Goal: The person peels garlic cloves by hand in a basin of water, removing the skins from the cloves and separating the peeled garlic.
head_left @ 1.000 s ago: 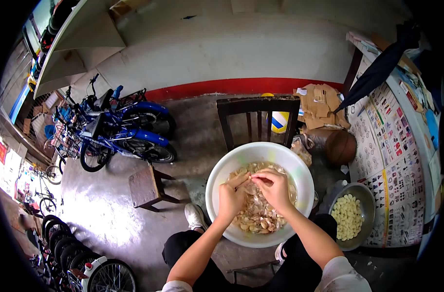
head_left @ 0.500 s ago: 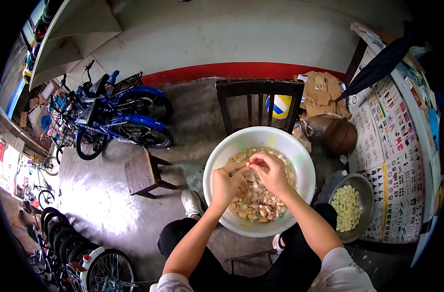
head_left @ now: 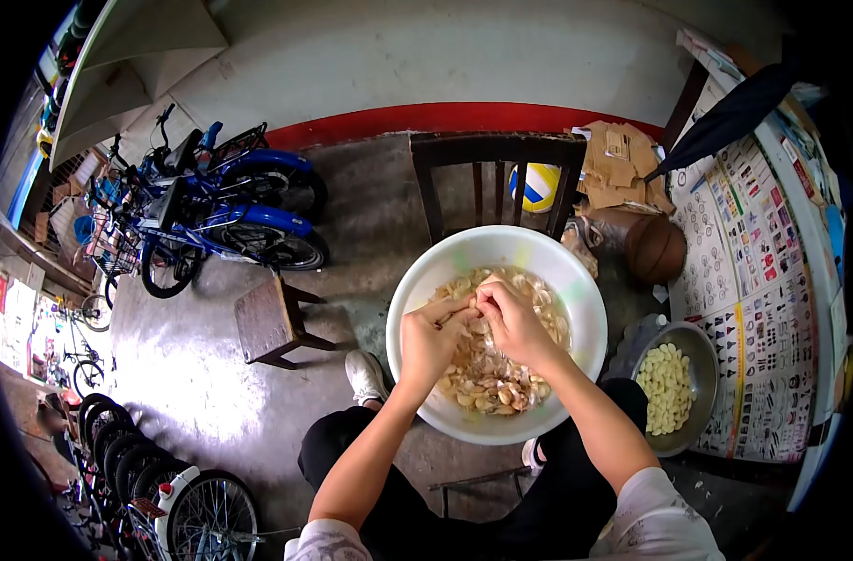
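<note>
Over a large white basin [head_left: 590,351] my two hands meet fingertip to fingertip. My left hand [head_left: 432,342] is closed in a pinch, and my right hand [head_left: 513,323] pinches from the other side. A small pale garlic clove [head_left: 474,303] sits between them, mostly covered by the fingers. Below, unpeeled garlic cloves and loose skins [head_left: 501,388] lie in the basin, seemingly in water. To the right, a metal bowl [head_left: 705,383] contains many peeled garlic cloves [head_left: 665,385].
Behind the basin stands a dark wooden chair [head_left: 425,192], with a volleyball [head_left: 537,187] and a brown basketball [head_left: 656,250] nearby. A small wooden stool [head_left: 272,323] and blue bicycles [head_left: 258,220] are on the left. Flattened cardboard [head_left: 623,164] leans by the wall.
The view has tilted slightly, so the basin and surroundings appear a little higher. My hands stay together over the basin, and the right fingers have curled a little more around the clove.
</note>
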The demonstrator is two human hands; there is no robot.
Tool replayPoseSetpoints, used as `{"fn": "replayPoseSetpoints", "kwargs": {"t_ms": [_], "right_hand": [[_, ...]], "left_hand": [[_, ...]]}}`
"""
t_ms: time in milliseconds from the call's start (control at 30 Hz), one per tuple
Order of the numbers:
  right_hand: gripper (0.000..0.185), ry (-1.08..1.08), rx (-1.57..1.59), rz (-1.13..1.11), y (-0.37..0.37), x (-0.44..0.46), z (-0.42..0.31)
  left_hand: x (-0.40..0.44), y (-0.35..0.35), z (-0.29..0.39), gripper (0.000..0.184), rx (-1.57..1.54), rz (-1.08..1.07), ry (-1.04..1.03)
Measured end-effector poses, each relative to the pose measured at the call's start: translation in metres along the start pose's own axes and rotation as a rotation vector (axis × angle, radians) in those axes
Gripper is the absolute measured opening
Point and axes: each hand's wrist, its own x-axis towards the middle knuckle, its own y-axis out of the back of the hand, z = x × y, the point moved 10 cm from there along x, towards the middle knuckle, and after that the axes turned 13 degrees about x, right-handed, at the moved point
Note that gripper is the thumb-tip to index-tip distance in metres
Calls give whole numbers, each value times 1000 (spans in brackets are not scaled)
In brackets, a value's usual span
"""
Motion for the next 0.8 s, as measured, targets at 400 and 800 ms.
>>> {"fn": "replayPoseSetpoints", "kwargs": {"t_ms": [400, 800], "right_hand": [[10, 116, -111, -34, 0, 2, -16], [11, 94, -129, -59, -4, 1, -13]], "left_hand": [[8, -7, -2, 28, -18, -38, -138], [13, -12, -21, 15, -229, -117, 47]]}}
